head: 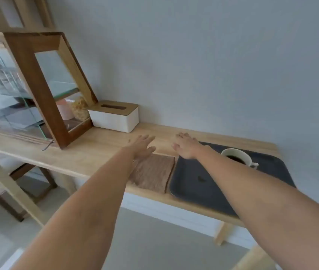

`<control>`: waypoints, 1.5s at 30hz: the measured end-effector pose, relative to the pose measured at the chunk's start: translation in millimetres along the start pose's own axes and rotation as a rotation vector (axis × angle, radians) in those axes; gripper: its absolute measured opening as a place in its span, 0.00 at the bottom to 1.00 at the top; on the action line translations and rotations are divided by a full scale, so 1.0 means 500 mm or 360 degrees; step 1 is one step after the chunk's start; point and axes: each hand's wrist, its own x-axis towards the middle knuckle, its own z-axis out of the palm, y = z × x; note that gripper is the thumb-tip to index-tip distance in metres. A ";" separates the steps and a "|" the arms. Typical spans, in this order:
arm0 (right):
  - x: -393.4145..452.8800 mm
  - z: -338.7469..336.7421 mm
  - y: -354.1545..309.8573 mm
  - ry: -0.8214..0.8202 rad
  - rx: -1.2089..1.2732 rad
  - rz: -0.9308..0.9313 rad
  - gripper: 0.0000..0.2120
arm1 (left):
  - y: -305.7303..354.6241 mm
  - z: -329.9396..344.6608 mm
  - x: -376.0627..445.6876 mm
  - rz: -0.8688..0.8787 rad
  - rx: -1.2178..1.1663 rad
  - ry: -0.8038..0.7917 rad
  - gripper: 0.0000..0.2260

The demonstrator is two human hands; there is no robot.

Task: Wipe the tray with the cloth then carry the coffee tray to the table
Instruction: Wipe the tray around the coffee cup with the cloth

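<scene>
Head view: dark grey tray (199, 189) lying flat on the light wooden table (88, 151), toward its right end, long side running away from the camera. White cup (237, 157) of dark coffee standing on the tray's far half, handle turned right. Small dark spot on the tray's bare surface nearer the camera. Folded brown cloth (153, 175) just beside the tray's left edge, flat on the table, near edge almost at the table's front.

Left hand (142, 147) stretched out palm down above the far end of the cloth, fingers (147, 138) straight and loosely spread, holding nothing; contact with the cloth not clear. Right hand (187, 146) palm down over the tray's far left corner, fingers lightly spread, gripping nothing, fingertips past the tray's edge over bare wood; touching or hovering cannot be told. Both forearms bare, reaching in from the bottom of the frame, right forearm crossing over the tray.

Farther left on the table, white tissue box (115, 118) with a wooden slotted lid, close to the pale wall (213, 65). Beside that, wood-framed glass display case (43, 88) with a bag of something pale yellow and a pink container inside. Grey floor (145, 240) below.
</scene>
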 end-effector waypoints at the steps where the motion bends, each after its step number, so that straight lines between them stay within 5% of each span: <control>1: 0.003 0.021 -0.014 -0.0049 -0.0022 -0.0044 0.29 | -0.010 0.015 -0.011 0.0007 0.0025 -0.0086 0.27; 6: 0.003 0.106 -0.062 -0.0237 -0.0152 -0.0154 0.35 | -0.063 0.090 -0.045 0.0037 0.0036 -0.0276 0.27; 13: -0.034 0.128 -0.089 -0.0244 -0.0140 -0.0185 0.58 | -0.092 0.117 -0.065 0.0145 -0.0077 -0.0055 0.27; 18: -0.062 0.148 -0.104 0.0028 0.0044 -0.0303 0.40 | -0.084 0.131 -0.079 0.0254 -0.0329 0.0392 0.19; 23: -0.097 0.149 -0.119 0.0337 0.0189 -0.0374 0.20 | -0.085 0.100 -0.090 0.0351 -0.0490 0.0500 0.16; 29: -0.156 0.043 -0.083 0.0446 0.0542 -0.0285 0.11 | -0.027 -0.011 -0.101 0.0446 -0.0591 0.0630 0.14; 33: -0.208 -0.031 -0.002 0.0547 0.0416 -0.0178 0.20 | 0.075 -0.011 -0.092 0.0511 -0.0729 0.0583 0.13; 36: -0.235 -0.024 0.054 0.0352 0.0245 -0.0047 0.17 | 0.138 0.047 -0.084 0.0533 -0.0726 0.0459 0.19; 39: -0.246 0.033 0.082 0.0202 -0.0098 0.0004 0.19 | 0.162 0.119 -0.107 0.0373 -0.0814 0.0205 0.38; 41: -0.247 0.066 0.089 0.0190 0.0006 -0.0083 0.24 | 0.167 0.163 -0.133 0.0290 -0.0914 0.0028 0.51; 45: -0.230 0.114 0.103 0.0069 0.0065 -0.0267 0.24 | 0.176 0.225 -0.154 0.0233 -0.0737 0.0141 0.60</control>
